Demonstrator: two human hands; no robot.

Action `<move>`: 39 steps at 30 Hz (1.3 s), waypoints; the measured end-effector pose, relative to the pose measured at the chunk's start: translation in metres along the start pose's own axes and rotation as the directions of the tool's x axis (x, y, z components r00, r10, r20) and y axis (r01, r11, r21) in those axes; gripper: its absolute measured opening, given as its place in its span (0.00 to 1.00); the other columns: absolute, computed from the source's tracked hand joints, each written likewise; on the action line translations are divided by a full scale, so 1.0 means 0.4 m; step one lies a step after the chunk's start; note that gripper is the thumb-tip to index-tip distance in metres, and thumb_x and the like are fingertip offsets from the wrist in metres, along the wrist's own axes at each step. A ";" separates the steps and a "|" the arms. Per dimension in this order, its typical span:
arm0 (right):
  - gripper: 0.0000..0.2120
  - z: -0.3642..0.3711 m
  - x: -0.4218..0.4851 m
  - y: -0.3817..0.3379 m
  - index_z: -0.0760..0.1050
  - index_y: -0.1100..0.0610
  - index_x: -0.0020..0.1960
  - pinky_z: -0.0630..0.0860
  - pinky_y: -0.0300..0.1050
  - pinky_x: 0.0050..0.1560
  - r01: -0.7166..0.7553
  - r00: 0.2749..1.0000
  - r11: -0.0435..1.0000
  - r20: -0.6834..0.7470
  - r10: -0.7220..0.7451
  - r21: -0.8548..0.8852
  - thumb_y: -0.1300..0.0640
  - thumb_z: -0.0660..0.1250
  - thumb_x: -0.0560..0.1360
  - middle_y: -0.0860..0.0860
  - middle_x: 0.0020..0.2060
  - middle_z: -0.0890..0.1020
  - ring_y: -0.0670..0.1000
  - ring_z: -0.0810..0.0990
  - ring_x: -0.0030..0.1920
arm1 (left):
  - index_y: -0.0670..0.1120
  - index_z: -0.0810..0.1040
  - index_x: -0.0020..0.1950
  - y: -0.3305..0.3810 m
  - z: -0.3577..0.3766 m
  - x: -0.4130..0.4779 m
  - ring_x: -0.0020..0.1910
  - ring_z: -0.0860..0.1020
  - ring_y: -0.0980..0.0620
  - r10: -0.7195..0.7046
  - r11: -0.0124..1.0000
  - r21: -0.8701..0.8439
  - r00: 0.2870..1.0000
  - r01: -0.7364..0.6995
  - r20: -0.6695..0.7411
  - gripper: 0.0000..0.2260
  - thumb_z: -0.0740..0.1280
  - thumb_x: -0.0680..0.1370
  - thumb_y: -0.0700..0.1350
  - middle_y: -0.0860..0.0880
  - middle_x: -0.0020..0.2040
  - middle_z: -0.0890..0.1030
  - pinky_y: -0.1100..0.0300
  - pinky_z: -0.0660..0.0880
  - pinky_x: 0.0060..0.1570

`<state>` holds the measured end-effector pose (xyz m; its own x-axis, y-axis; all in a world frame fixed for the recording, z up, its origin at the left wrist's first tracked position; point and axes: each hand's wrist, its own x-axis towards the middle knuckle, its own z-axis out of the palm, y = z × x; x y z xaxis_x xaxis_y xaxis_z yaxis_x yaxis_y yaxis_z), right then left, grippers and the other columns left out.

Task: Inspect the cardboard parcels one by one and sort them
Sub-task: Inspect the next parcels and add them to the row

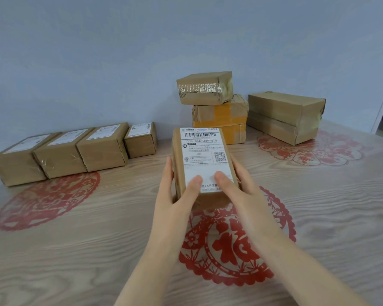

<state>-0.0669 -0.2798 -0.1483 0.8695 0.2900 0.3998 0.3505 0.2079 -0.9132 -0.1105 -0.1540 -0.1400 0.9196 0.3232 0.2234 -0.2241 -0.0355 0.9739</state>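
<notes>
- Grip state: the left hand (175,191) and the right hand (237,186) clamp the held parcel (205,160) between them. Each thumb presses on its top face, with the fingers along its long sides.
- Location: the held parcel sits over the far rim of the central red paper-cut (230,246), top face tilted toward the camera. Whether its underside touches the table (75,250) cannot be told.
- Handling, as judged: the small size suggests low weight. The corrugated walls should be stiff but will dent at the corners. The taped faces are likely slick.
- Recommended hold: the two long sides near the middle, keeping the thumbs off the barcode.
- Appearance: a brown, oblong cardboard box. A white shipping label (203,151) covers most of its top face and carries a barcode, a QR code and printed text.
- Left of the paper-cut: a row of four labelled parcels (60,151), side by side.
- Beyond the paper-cut: a clear-taped parcel (205,88) stacked on a yellow-taped parcel (221,120).
- Beyond the paper-cut to the right: a long parcel (285,117), no label visible.
</notes>
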 end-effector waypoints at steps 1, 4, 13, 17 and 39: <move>0.19 -0.002 -0.001 0.004 0.70 0.34 0.62 0.74 0.25 0.50 0.002 1.000 1.000 0.001 -0.002 -0.003 0.56 0.65 0.79 0.30 0.53 0.82 0.32 0.79 0.56 | 0.63 0.63 0.78 -0.001 0.002 0.000 0.58 0.80 0.68 0.004 1.000 0.004 1.000 -0.004 -0.007 0.36 0.70 0.70 0.56 0.66 0.63 0.80 0.69 0.78 0.52; 0.20 0.006 -0.007 0.005 0.69 0.32 0.63 0.74 0.27 0.53 -0.011 0.999 1.000 0.038 0.012 -0.025 0.52 0.67 0.77 0.32 0.57 0.81 0.34 0.78 0.59 | 0.62 0.70 0.74 0.000 -0.006 0.004 0.60 0.81 0.59 -0.007 1.000 -0.005 0.999 0.006 -0.048 0.30 0.69 0.71 0.57 0.61 0.61 0.83 0.55 0.78 0.63; 0.24 0.000 -0.001 0.013 0.67 0.34 0.68 0.74 0.25 0.50 -0.016 1.000 0.998 -0.001 0.015 -0.059 0.48 0.68 0.74 0.27 0.56 0.79 0.30 0.77 0.57 | 0.60 0.69 0.76 -0.001 -0.012 0.010 0.61 0.81 0.58 -0.022 1.000 0.016 0.998 0.023 -0.061 0.36 0.70 0.67 0.60 0.57 0.64 0.81 0.64 0.80 0.55; 0.26 -0.003 -0.001 0.020 0.68 0.39 0.72 0.77 0.36 0.60 -0.006 0.998 0.997 -0.056 0.001 -0.081 0.45 0.67 0.74 0.31 0.58 0.80 0.33 0.78 0.58 | 0.58 0.69 0.76 0.005 -0.013 0.006 0.57 0.81 0.64 -0.009 0.999 0.030 0.999 0.011 -0.053 0.35 0.70 0.68 0.57 0.58 0.64 0.81 0.73 0.78 0.47; 0.30 -0.010 0.002 0.029 0.65 0.40 0.74 0.72 0.25 0.55 -0.030 0.989 0.987 -0.147 0.007 -0.155 0.50 0.70 0.75 0.31 0.61 0.77 0.27 0.73 0.59 | 0.56 0.73 0.73 0.011 -0.016 0.005 0.60 0.78 0.66 0.007 0.993 0.119 0.994 0.006 -0.111 0.35 0.69 0.65 0.62 0.60 0.62 0.81 0.73 0.75 0.52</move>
<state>-0.0609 -0.2808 -0.1587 0.9138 0.1506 0.3773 0.3739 0.0515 -0.9261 -0.1117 -0.1475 -0.1354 0.8762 0.4264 0.2248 -0.1788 -0.1458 0.9730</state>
